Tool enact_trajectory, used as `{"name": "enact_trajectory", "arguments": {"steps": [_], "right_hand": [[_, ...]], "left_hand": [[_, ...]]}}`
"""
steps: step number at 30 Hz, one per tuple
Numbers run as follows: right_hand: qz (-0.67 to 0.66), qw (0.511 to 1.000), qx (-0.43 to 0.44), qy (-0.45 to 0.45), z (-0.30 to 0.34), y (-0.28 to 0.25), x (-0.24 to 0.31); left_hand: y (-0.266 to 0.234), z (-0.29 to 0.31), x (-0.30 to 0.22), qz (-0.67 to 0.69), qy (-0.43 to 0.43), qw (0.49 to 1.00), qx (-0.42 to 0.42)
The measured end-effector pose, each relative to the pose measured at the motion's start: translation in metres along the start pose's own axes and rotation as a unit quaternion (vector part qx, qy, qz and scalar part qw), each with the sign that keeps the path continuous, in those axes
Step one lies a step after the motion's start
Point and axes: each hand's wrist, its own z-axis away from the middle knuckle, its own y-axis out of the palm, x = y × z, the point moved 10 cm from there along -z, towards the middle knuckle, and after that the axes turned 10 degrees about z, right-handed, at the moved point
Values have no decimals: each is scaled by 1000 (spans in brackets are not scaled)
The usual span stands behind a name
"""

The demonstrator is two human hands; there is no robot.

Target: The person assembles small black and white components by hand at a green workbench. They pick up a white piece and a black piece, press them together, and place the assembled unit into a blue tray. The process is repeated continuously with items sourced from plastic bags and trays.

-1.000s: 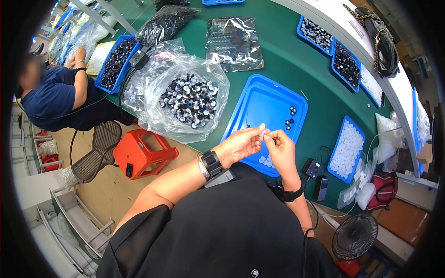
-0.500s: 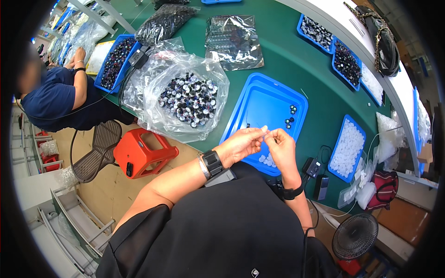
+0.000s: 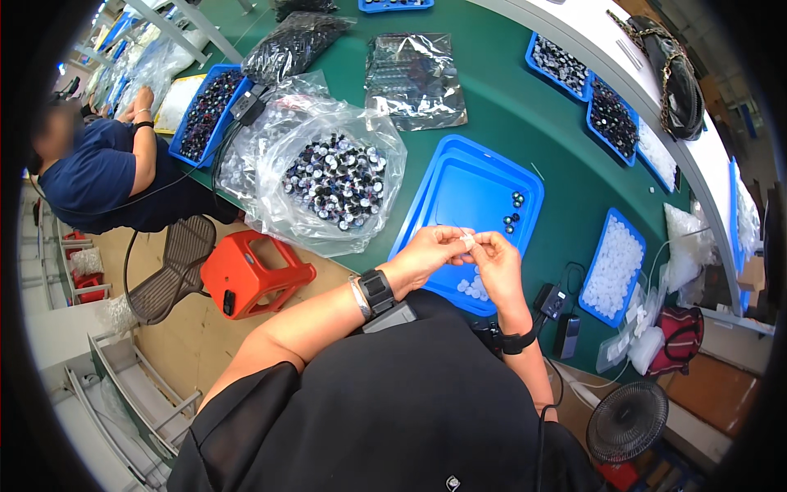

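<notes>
Over the near part of a blue tray (image 3: 463, 180), my left hand (image 3: 425, 259) and my right hand (image 3: 501, 269) meet fingertip to fingertip. Both are closed in a pinch on a small white piece (image 3: 468, 240), partly covered by the fingers. A thin dark strand shows just beyond the left fingers. Inside the tray, several dark shiny beads (image 3: 512, 220) sit along the right side. Several white pieces (image 3: 473, 287) lie at the tray's near end, partly behind my hands. A second blue tray is stacked underneath, its edge showing at the left.
Left of the tray lies an open clear bag of dark and clear beads (image 3: 336, 182). A flat plastic bag (image 3: 415, 80) is farther back. To the right are a blue tray of white pieces (image 3: 612, 261) and a black adapter (image 3: 551, 302). A co-worker (image 3: 102, 168) sits left, beyond a red stool (image 3: 254, 275).
The white piece between my fingertips shows more clearly now. My hands have shifted only slightly, and the view has tilted a little.
</notes>
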Motion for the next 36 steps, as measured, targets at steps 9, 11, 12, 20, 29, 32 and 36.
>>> {"name": "enact_trajectory", "arguments": {"steps": [9,11,12,20,29,32,36], "right_hand": [[-58,997,23,-43,-3,10,8],[-44,998,15,-34,-3,6,10],[-77,997,21,19,-5,2,-5],[12,997,-69,-44,-7,-21,14],[107,974,-134,-145,6,-21,35],[115,969,-151,-160,7,-22,35],[138,961,-168,-169,12,-19,42]], "left_hand": [[2,1,-25,-256,138,956,-43],[-2,-15,-2,-217,148,965,-9],[7,-11,-11,-276,128,953,-10],[2,-7,6,16,24,999,28],[2,-4,24,235,-57,969,55],[4,2,12,185,-4,982,43],[4,7,4,98,25,994,27]]}}
